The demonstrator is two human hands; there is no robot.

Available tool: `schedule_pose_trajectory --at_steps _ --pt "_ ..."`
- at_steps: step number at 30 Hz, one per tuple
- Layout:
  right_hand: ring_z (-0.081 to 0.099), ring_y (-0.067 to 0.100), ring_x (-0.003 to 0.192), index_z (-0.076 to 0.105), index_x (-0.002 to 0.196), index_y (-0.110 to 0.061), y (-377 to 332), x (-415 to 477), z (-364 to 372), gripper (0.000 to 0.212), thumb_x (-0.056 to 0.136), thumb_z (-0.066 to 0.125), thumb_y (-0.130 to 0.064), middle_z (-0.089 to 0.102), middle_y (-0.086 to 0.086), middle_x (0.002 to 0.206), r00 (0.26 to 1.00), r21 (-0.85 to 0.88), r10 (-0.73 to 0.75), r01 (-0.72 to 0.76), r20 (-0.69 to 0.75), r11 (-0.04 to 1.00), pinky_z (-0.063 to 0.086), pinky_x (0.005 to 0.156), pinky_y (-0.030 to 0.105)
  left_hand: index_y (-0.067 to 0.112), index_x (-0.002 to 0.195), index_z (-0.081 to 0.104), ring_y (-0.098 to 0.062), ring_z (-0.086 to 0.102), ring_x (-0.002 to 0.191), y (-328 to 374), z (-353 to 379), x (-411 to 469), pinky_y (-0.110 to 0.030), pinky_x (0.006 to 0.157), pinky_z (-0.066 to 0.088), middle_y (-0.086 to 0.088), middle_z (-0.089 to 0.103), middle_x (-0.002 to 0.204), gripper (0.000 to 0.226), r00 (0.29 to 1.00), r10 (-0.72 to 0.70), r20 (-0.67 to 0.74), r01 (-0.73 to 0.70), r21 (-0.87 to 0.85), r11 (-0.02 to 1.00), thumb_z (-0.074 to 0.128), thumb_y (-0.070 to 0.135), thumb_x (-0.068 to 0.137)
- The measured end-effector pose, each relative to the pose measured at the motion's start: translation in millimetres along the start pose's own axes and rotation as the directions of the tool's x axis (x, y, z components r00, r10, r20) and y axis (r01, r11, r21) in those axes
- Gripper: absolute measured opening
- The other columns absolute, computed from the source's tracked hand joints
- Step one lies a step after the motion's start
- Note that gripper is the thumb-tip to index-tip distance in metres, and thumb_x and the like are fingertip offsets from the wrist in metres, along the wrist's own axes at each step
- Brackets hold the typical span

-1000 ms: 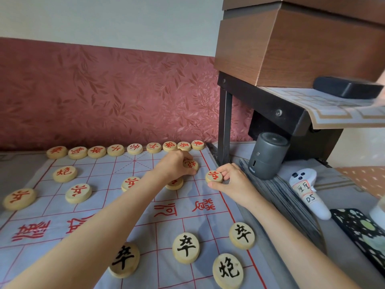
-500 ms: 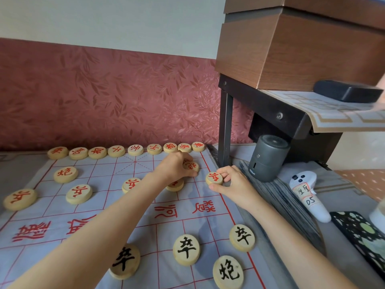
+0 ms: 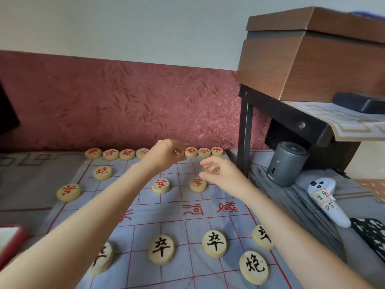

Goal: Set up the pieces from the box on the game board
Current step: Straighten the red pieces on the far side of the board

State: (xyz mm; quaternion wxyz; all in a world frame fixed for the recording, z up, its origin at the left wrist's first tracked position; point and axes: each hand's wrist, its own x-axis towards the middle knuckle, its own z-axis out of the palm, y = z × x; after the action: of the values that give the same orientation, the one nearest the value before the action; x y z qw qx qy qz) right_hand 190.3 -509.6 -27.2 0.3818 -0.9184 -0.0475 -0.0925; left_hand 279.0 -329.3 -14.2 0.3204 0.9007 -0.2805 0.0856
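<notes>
Round wooden pieces (image 3: 160,185) lie flat on the cloth board (image 3: 220,213). Red ones (image 3: 103,173) are far side, black ones (image 3: 214,243) near.

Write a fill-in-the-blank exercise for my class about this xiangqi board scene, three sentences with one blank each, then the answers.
1. The pieces along the far edge of the game board carry characters painted in ____.
2. The left hand is raised over the far row, pinching one ____.
3. The white controller lies off the board on the person's ____ side, near the grey cylinder.

Missing words: red; piece; right
</notes>
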Motion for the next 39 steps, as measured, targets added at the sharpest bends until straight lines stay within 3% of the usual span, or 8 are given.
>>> schedule_pose_trajectory --at_steps 4,9,13,17,21,24,31,39 --pt "0.053 0.008 0.098 0.062 0.115 -0.018 -37 16 40 0.03 0.085 0.065 -0.022 0.061 -0.006 0.109 0.99 0.001 -0.042 0.042 0.137 0.999 0.038 0.073 0.016 0.013 0.101 0.069 -0.011 0.056 0.079 -44 -46 -30 -0.019 0.072 0.04 -0.003 0.067 0.096 0.021 0.994 -0.105 -0.018 0.106 0.076 0.991 0.068 0.016 0.08" --pt "0.052 0.008 0.097 0.062 0.115 -0.021 -81 42 95 0.028 0.089 0.059 -0.014 0.056 -0.006 0.099 0.964 0.014 -0.101 0.101 0.246 0.995 0.038 0.08 0.021 0.017 0.096 0.071 -0.013 0.06 0.084 -106 -97 -69 -0.028 0.078 0.049 -0.003 0.069 0.098 0.016 0.961 -0.259 -0.1 0.265 0.056 0.963 0.067 0.016 0.081" --pt "0.051 0.014 0.117 0.058 0.123 -0.023 -108 64 132 0.038 0.09 0.056 -0.006 0.056 -0.004 0.129 0.936 -0.012 -0.136 0.147 0.324 0.989 0.041 0.096 0.028 0.013 0.105 0.068 -0.013 0.058 0.097 -145 -123 -88 -0.024 0.087 0.045 -0.003 0.065 0.11 0.024 0.933 -0.335 -0.134 0.345 0.061 0.937 0.064 0.005 0.082" --pt "0.05 0.01 0.105 0.05 0.134 -0.023 -122 79 158 0.048 0.091 0.052 -0.001 0.051 -0.002 0.136 0.907 -0.044 -0.169 0.201 0.387 0.979 0.042 0.082 0.017 0.012 0.113 0.063 -0.017 0.054 0.105 -174 -132 -91 -0.023 0.088 0.038 -0.006 0.06 0.119 0.033 0.908 -0.387 -0.161 0.405 0.102 0.908 0.064 0.003 0.081" --pt "0.042 0.013 0.131 0.046 0.137 -0.025 -125 91 175 0.055 0.089 0.052 0.001 0.042 -0.005 0.146 0.872 -0.069 -0.19 0.247 0.451 0.967 0.036 0.105 0.025 0.013 0.122 0.058 -0.021 0.05 0.118 -195 -129 -81 -0.027 0.096 0.038 -0.007 0.056 0.128 0.041 0.899 -0.413 -0.144 0.429 0.108 0.897 0.065 0.007 0.082" --pt "0.034 0.01 0.136 0.046 0.137 -0.026 -124 98 179 0.058 0.089 0.049 0.005 0.037 -0.006 0.149 0.839 -0.061 -0.213 0.279 0.5 0.958 0.028 0.108 0.021 0.014 0.127 0.053 -0.022 0.047 0.124 -203 -124 -66 -0.029 0.102 0.035 -0.007 0.051 0.134 0.048 0.911 -0.392 -0.128 0.405 0.104 0.908 0.066 0.01 0.081" --pt "0.049 0.009 0.121 0.054 0.129 -0.028 -118 108 183 0.049 0.089 0.05 0.001 0.053 -0.01 0.133 0.824 -0.106 -0.233 0.332 0.516 0.937 0.041 0.105 0.03 0.015 0.131 0.049 -0.021 0.045 0.126 -211 -109 -47 -0.027 0.103 0.033 -0.007 0.049 0.137 0.051 0.947 -0.32 -0.038 0.322 0.133 0.937 0.064 0.01 0.083" --pt "0.04 0.008 0.1 0.058 0.12 -0.019 -123 102 187 0.05 0.078 0.07 -0.043 0.036 -0.012 0.108 0.893 -0.182 -0.216 0.307 0.395 0.934 0.042 0.089 0.031 0.014 0.125 0.055 -0.024 0.046 0.123 -215 -105 -37 -0.031 0.1 0.035 -0.01 0.052 0.131 0.049 0.933 -0.348 -0.093 0.357 0.113 0.927 0.07 0.024 0.079"
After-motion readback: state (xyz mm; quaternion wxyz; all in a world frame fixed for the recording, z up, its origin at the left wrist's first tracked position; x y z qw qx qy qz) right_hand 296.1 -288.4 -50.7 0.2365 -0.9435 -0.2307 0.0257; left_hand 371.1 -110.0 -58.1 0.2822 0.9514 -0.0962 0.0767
